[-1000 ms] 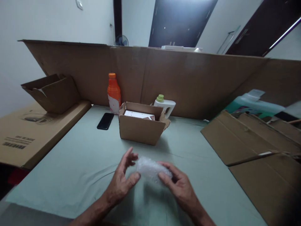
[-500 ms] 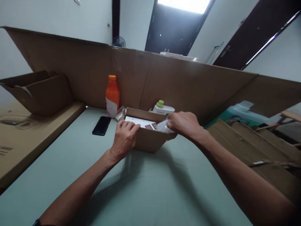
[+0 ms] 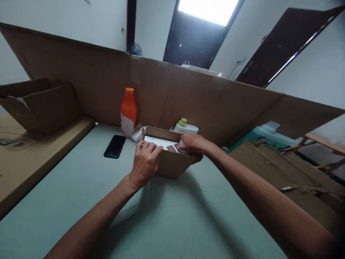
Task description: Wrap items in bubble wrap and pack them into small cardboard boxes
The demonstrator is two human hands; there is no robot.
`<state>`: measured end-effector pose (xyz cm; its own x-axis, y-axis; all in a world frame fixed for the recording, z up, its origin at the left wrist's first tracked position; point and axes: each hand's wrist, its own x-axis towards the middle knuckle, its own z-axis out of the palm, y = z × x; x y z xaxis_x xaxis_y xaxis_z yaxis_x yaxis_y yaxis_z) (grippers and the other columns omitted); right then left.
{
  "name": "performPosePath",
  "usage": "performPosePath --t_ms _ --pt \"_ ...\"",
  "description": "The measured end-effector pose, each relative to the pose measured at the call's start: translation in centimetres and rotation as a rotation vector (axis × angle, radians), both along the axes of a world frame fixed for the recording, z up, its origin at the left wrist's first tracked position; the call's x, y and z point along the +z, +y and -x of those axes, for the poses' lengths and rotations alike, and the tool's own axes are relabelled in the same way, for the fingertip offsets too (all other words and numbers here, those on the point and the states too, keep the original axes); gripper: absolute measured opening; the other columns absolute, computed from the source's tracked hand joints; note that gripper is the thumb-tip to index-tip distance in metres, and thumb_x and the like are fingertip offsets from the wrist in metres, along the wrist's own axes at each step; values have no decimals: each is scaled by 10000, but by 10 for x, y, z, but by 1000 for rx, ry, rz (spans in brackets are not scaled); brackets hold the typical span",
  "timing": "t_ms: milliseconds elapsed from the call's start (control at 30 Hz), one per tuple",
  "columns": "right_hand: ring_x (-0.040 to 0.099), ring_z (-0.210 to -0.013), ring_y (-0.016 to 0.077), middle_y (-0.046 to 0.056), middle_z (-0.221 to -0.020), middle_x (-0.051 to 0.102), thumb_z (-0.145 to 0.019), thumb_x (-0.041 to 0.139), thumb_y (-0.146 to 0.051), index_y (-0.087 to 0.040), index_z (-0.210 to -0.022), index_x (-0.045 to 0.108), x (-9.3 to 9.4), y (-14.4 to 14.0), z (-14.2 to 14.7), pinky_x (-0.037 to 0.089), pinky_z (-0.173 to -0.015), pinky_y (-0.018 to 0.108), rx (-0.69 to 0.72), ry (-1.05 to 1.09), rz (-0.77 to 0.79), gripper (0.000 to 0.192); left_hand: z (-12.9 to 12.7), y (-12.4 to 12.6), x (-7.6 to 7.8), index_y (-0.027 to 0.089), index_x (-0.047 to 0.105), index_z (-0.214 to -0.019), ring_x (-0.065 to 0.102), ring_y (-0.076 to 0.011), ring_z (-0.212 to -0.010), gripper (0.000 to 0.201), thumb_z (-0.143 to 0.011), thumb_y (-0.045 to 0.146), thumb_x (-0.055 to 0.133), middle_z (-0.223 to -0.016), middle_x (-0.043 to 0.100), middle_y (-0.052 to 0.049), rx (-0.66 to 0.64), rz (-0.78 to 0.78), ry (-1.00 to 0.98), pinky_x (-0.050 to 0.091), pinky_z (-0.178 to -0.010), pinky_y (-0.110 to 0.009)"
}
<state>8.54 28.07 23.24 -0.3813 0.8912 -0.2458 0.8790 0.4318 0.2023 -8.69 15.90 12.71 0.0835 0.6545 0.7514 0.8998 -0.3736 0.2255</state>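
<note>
A small open cardboard box (image 3: 169, 164) stands in front of me, with a flat white item (image 3: 156, 141) inside that has brownish patches at its right end. My left hand (image 3: 146, 160) is closed over the near rim, fingers curled inside and touching the white item's edge. My right hand (image 3: 194, 143) is bent down into the right end of the box, closed on clear plastic wrap (image 3: 181, 145). Most of the wrap is hidden by the hand and the box wall.
A black phone (image 3: 114, 146) lies left of the box. Behind stand an orange bottle (image 3: 128, 111), crumpled plastic (image 3: 138, 133) and a white bottle with green cap (image 3: 186, 127). A tall cardboard panel (image 3: 151, 90) closes off the back. Cardboard and a teal jug (image 3: 265, 133) are right; boxes (image 3: 54, 108) left.
My right hand has moved left and down into the box, taking the plastic wrap with it. My left hand stays on the near rim. The view has shifted slightly.
</note>
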Motion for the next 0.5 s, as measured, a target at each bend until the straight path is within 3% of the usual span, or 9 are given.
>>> performPosePath --t_ms 133,500 --pt "705 -955 256 161 -1118 748 -857 604 -229 -128 -1124 728 5 -2 -6 510 -752 301 -4 -8 58 311 0 2 -1 218 694 -1075 588 -249 -919 295 -900 92 494 -947 696 -69 10 -4 13 409 -1005 -475" --pt "693 -1083 339 228 -1072 756 -872 631 -224 -113 -1063 770 -13 -9 -7 534 -826 358 -25 96 -47 262 -1 4 -3 206 693 -1074 584 -259 -914 299 -881 77 504 -937 687 -78 41 -24 39 437 -944 -454"
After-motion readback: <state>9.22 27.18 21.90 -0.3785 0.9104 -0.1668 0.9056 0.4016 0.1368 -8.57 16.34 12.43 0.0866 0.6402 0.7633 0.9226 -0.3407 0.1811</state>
